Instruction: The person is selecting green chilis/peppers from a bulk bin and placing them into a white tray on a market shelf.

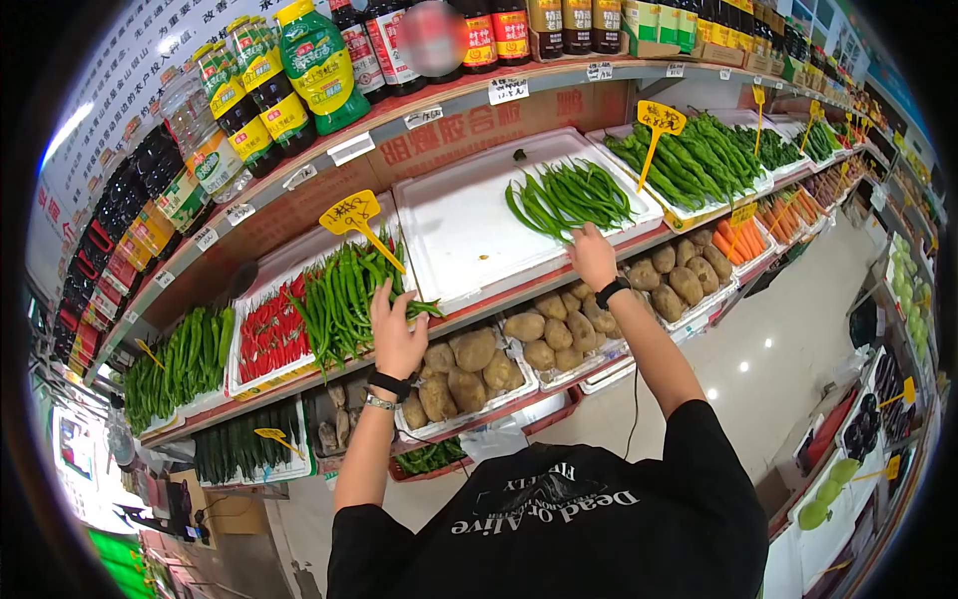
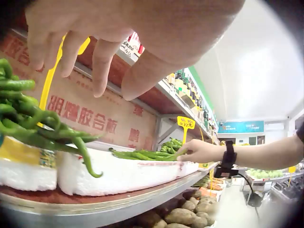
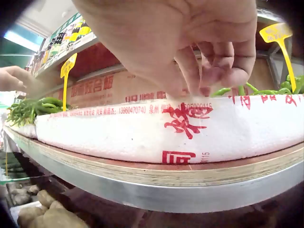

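Note:
In the head view, long green peppers (image 1: 574,198) lie at the right of a white foam tray (image 1: 454,245). The right hand (image 1: 596,258) is at their near ends; its curled fingers pinch there, though the contact is partly hidden in the right wrist view (image 3: 199,52). The left hand (image 1: 397,334) has its fingers spread at the right edge of another green pepper pile (image 1: 344,299), beside red peppers (image 1: 271,334). In the left wrist view, the left hand (image 2: 137,42) hangs with relaxed fingers and nothing visibly held.
Yellow price signs (image 1: 351,214) stand among the trays. Bottles (image 1: 319,70) line the shelf above. Potatoes (image 1: 469,374) and carrots (image 1: 738,240) lie on the lower shelf. More green peppers (image 1: 689,160) fill the tray at the right; a wooden shelf edge (image 3: 156,173) runs below the trays.

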Action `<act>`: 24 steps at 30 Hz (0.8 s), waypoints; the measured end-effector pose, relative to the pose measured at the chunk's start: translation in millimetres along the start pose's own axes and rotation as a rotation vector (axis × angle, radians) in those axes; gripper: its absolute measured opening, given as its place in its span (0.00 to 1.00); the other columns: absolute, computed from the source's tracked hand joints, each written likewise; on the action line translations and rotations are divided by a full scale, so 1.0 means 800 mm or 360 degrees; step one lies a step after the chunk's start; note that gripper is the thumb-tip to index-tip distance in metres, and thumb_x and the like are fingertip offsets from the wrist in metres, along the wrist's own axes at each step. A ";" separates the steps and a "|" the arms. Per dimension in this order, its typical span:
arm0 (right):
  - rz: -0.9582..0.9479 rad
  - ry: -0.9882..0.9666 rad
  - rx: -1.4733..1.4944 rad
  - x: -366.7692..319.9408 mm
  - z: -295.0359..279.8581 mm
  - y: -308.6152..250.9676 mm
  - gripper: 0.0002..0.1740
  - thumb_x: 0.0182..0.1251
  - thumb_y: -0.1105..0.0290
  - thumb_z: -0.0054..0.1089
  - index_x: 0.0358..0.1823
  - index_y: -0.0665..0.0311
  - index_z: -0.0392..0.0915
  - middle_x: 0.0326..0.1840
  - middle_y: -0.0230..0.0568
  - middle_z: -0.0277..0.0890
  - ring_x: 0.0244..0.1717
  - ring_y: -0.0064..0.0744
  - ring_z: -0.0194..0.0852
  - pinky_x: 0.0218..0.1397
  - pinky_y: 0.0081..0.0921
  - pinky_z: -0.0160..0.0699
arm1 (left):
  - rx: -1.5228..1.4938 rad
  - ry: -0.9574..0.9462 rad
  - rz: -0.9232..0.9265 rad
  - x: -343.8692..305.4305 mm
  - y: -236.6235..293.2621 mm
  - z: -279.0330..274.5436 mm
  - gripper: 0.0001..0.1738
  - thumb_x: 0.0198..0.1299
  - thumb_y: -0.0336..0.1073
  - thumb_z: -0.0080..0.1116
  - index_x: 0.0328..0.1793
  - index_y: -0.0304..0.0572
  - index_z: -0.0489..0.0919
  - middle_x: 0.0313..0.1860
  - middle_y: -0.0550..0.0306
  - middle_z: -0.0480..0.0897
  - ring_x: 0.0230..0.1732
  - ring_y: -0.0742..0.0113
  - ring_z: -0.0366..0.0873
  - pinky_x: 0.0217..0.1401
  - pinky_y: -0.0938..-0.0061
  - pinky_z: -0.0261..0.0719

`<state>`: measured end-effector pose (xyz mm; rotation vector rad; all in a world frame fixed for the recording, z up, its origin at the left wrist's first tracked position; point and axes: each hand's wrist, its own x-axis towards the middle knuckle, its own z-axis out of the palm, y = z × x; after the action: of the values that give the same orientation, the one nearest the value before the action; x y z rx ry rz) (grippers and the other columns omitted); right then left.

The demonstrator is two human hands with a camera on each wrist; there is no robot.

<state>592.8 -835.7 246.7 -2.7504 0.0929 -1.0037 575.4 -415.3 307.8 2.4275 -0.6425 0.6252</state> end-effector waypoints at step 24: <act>-0.0456 0.0013 0.1338 -0.072 -0.136 -0.142 0.09 0.66 0.78 0.70 0.47 0.67 0.88 0.50 0.46 0.91 0.54 0.46 0.90 0.60 0.37 0.87 | -0.2753 -0.1136 -0.1081 0.004 0.095 0.040 0.25 0.87 0.47 0.46 0.73 0.34 0.78 0.64 0.46 0.87 0.63 0.62 0.85 0.66 0.70 0.85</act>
<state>477.1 -736.3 316.6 -2.0054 -0.5967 -0.8460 545.0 -491.7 315.0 0.9221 -0.2642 -0.8519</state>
